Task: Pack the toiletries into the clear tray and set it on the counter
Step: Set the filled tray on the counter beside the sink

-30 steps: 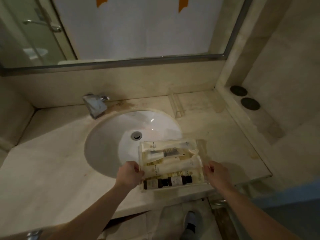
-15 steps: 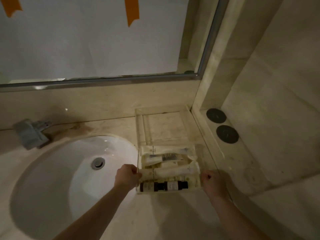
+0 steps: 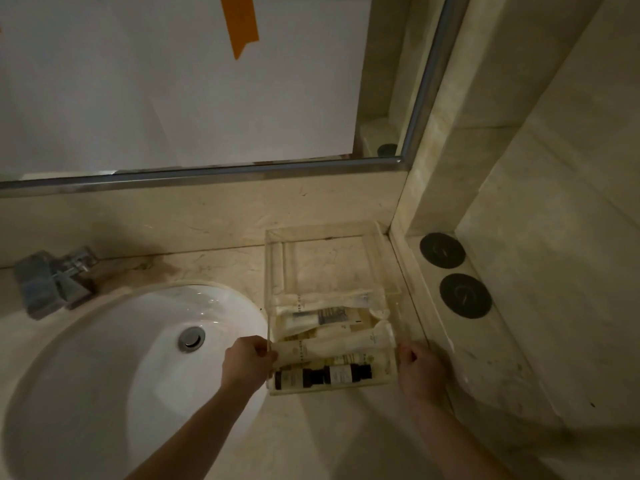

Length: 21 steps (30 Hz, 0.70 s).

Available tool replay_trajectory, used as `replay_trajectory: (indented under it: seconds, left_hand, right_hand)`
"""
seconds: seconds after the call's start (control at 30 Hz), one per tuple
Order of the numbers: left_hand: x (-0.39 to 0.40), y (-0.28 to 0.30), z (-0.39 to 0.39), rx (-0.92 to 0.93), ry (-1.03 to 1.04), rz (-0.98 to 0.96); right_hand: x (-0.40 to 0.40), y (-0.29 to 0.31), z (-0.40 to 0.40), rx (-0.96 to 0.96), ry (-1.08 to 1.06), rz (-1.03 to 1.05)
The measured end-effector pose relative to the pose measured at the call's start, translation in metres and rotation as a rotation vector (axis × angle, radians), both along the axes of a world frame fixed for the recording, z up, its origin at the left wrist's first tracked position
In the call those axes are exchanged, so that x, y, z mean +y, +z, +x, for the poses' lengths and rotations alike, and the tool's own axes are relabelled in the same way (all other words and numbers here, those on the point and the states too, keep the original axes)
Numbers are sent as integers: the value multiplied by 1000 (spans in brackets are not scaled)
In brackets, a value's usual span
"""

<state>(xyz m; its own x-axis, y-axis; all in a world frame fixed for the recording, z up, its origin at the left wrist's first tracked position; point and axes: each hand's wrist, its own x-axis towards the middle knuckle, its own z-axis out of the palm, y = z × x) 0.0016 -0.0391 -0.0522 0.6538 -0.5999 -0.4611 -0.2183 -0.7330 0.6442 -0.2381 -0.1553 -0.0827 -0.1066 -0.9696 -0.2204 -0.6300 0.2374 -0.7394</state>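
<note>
A clear tray [image 3: 330, 389] packed with toiletries is held over the marble counter [image 3: 311, 438], right of the sink. Inside lie cream tubes [image 3: 339, 342] and two dark bottles [image 3: 322, 375] along the near side. My left hand [image 3: 247, 363] grips the tray's left wall. My right hand [image 3: 419, 372] grips its right wall. The tray's far end overlaps a larger clear tray [image 3: 325, 258] that rests against the back wall. Whether the held tray touches it, I cannot tell.
A white round sink [image 3: 104, 375] with a metal drain fills the left. A chrome faucet [image 3: 52, 282] stands behind it. Two black discs [image 3: 453, 271] lie on a raised ledge at the right. A mirror [image 3: 173, 81] with orange tape spans the wall.
Both hands carried the packed tray from over the counter's front edge by the sink toward the back right corner. The view followed to the right and closer.
</note>
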Motion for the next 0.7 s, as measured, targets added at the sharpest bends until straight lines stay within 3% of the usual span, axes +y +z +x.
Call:
replay_trajectory:
  seconds: [0.47, 0.7]
  left_hand:
    - [-9, 1, 1, -50, 55, -44]
    - [-24, 4, 6, -76, 132, -91]
  right_hand:
    - [0, -3, 14, -42, -33, -110]
    - [-23, 5, 21, -77, 21, -33]
